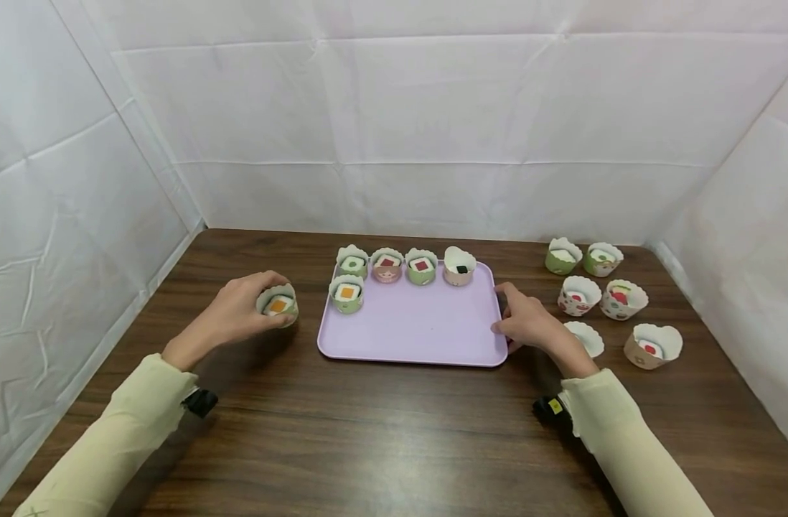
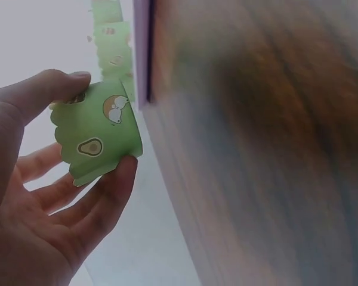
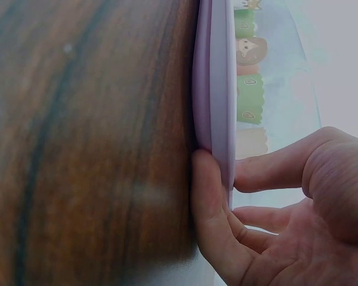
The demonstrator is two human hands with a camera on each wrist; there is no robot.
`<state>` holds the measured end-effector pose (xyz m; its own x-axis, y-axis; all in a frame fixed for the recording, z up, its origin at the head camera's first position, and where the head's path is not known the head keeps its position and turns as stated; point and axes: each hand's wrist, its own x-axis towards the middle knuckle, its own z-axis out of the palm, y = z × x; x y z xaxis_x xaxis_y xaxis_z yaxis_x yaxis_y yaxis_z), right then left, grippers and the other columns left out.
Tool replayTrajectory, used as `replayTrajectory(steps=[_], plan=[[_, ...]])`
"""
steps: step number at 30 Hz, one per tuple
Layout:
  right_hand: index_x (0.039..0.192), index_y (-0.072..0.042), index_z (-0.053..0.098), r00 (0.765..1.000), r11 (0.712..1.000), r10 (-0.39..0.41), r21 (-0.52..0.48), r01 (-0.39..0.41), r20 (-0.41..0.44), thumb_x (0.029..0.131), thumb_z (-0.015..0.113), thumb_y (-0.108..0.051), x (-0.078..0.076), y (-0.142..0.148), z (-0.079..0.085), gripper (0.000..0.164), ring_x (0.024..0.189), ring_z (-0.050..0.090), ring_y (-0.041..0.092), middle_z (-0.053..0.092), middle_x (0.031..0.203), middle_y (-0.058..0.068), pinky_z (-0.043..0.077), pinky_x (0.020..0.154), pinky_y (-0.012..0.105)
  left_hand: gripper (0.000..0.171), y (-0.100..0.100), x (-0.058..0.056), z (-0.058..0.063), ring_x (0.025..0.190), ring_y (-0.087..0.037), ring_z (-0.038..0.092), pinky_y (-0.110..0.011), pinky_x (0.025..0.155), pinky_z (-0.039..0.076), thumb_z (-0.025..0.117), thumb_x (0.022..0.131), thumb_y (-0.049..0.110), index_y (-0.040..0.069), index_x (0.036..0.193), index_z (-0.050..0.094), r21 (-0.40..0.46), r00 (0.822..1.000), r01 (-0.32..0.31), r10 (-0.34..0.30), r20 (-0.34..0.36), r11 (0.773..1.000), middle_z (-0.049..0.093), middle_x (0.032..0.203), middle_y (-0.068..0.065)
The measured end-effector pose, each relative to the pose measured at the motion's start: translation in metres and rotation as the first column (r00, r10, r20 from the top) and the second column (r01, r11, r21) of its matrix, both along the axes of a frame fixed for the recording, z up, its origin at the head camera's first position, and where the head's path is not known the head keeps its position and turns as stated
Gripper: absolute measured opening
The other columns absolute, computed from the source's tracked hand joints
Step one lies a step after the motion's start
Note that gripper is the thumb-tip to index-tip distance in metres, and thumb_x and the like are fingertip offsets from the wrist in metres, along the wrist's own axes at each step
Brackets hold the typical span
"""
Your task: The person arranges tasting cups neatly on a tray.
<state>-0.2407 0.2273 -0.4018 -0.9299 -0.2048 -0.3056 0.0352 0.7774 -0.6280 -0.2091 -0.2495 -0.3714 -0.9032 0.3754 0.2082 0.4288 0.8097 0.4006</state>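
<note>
My left hand (image 1: 237,310) grips a green paper baking cup (image 1: 288,316) between thumb and fingers, left of the lilac tray (image 1: 420,330). A white piece with an orange square sits inside it. In the left wrist view the cup (image 2: 101,134) shows an avocado print and is held above the table. At the tray's right edge, my right hand (image 1: 529,321) pinches the rim, thumb above and a finger underneath. Several filled cups stand along the tray's back, and a green cup (image 1: 347,304) with an orange-topped piece stands in front of the leftmost one.
To the right of the tray stand several more paper cups, among them a pink patterned cup (image 1: 578,307) and a beige cup (image 1: 641,357). My right forearm partly covers a white-rimmed cup (image 1: 588,334). White sheeting (image 1: 426,194) closes off the back and sides of the wooden table (image 1: 381,438).
</note>
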Motion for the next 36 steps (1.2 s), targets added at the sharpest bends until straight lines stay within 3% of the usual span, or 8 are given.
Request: replayTrajectory(steps=[12,18,22,31,36], plan=[[0.158,0.002,0.022,1.000,1.000,-0.003,0.010,0.003,-0.011,0.094,0.066,-0.001,-0.001,0.001,-0.002,0.078,0.077,0.068,0.029,0.060,0.105,0.029,0.065,0.058,0.036,0.051,0.033,-0.016,0.015,0.098,-0.029,0.066,-0.047,0.081,0.056,0.083,0.087,0.027,0.005,0.129,0.064,0.069,0.999,0.019,-0.016,-0.042,0.997,0.071,0.117,-0.014],[0.158,0.002,0.022,1.000,1.000,0.000,-0.005,0.000,-0.013,0.094,0.065,-0.001,-0.002,0.002,-0.002,0.078,0.076,0.069,0.028,0.060,0.103,0.028,0.065,0.058,0.036,0.053,0.054,-0.025,0.021,0.112,-0.031,0.066,-0.052,0.094,0.056,0.082,0.088,0.031,0.006,0.131,0.063,0.114,0.998,0.025,-0.018,-0.063,0.993,0.069,0.126,-0.013],[0.158,0.001,0.022,1.000,1.000,0.000,-0.004,0.000,-0.010,0.094,0.065,-0.001,-0.001,0.002,-0.002,0.078,0.076,0.069,0.028,0.060,0.104,0.028,0.065,0.059,0.036,0.057,0.067,-0.030,0.023,0.118,-0.032,0.065,-0.053,0.099,0.055,0.082,0.088,0.033,0.006,0.134,0.063,0.115,0.998,0.025,-0.019,-0.059,0.993,0.069,0.130,-0.013],[0.158,0.001,0.023,1.000,1.000,-0.003,0.002,0.003,-0.015,0.094,0.065,-0.001,0.000,0.001,-0.001,0.077,0.075,0.069,0.028,0.061,0.103,0.027,0.065,0.058,0.036,0.056,0.096,-0.044,0.027,0.113,-0.030,0.065,-0.049,0.093,0.056,0.081,0.089,0.035,0.008,0.134,0.062,0.086,0.997,0.061,-0.057,-0.048,0.994,0.068,0.131,-0.011],[0.158,0.000,0.023,1.000,1.000,-0.004,0.011,0.005,-0.018,0.094,0.065,-0.001,-0.002,0.002,-0.002,0.077,0.073,0.068,0.027,0.061,0.102,0.027,0.065,0.057,0.035,0.056,0.115,-0.054,0.025,0.124,-0.031,0.062,-0.051,0.102,0.054,0.081,0.089,0.037,0.010,0.133,0.062,0.068,0.996,0.089,-0.088,-0.024,0.994,0.067,0.135,-0.009]])
